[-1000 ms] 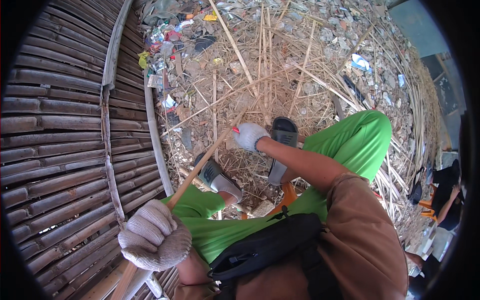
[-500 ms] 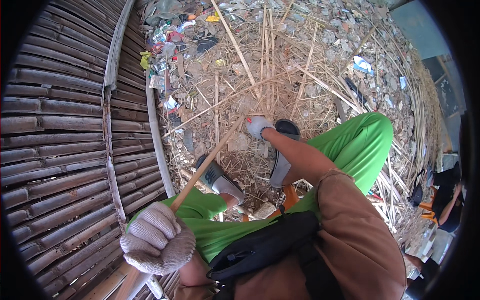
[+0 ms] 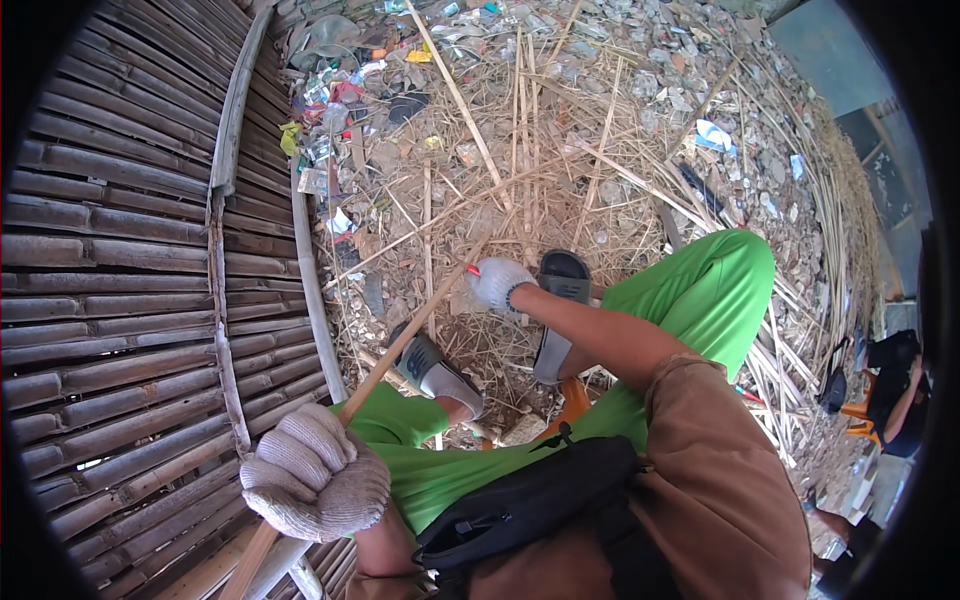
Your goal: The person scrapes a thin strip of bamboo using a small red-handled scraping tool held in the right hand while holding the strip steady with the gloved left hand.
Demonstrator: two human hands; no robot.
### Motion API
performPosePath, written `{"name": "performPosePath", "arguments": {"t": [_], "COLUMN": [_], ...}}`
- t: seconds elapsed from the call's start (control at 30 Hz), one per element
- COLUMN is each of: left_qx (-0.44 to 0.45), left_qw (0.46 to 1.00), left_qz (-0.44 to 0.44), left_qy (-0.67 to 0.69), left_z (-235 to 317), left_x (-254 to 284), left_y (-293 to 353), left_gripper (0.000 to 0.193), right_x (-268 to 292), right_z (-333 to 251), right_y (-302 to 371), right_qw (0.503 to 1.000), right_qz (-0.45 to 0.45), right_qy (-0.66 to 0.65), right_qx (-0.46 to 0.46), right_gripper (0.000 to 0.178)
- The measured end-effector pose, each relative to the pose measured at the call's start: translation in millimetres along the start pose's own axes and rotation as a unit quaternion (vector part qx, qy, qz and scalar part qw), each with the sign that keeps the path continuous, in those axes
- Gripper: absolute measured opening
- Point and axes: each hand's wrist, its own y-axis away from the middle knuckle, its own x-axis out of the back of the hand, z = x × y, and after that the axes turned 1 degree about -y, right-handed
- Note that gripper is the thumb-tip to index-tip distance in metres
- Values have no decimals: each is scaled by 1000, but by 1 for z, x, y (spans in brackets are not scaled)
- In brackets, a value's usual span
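Observation:
A long bamboo strip (image 3: 398,347) slants from the lower left up toward the middle of the ground. My left hand (image 3: 314,474), in a knitted grey-white glove, is closed in a fist around its near part. Farther along, my gloved right hand (image 3: 500,285) is closed beside the strip. A small red piece of a tool (image 3: 473,270) pokes out of that grip, against the strip. The rest of the tool is hidden by the hand, so its kind does not show.
A bamboo slat platform (image 3: 130,290) runs along the left. Shavings, loose strips (image 3: 530,130) and litter cover the ground around my sandalled feet. An orange stool (image 3: 572,405) shows beneath me. Another person (image 3: 895,395) is at the far right.
My right hand has slid back along the strip, toward me and slightly left, with the red piece. My left hand keeps its hold in almost the same place.

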Motion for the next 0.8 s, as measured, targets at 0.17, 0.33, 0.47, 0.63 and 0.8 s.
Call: {"name": "performPosePath", "arguments": {"t": [0.17, 0.33, 0.47, 0.63, 0.8], "left_qx": [2, 2, -2, -4, -11], "left_qw": [1000, 1000, 1000, 999, 999], "left_qz": [23, 12, 22, -25, 41], "left_qy": [-1, -7, -10, -22, -3], "left_z": [-1, 1, 3, 1, -6], "left_x": [9, 5, 0, -8, 6], "left_y": [-1, -4, -1, -2, -14], "left_gripper": [46, 45, 46, 46, 48], "right_x": [-14, -17, -21, -45, -78], "right_z": [10, 23, 28, 91, 42], "right_y": [-23, -40, -57, -67, -54], "right_qw": [999, 998, 994, 987, 992], "right_qz": [-30, -18, -25, -39, -85], "right_qy": [18, 27, 13, 66, 19], "right_qx": [-28, -58, -110, -140, -89], "right_gripper": [48, 48, 46, 42, 43]}}
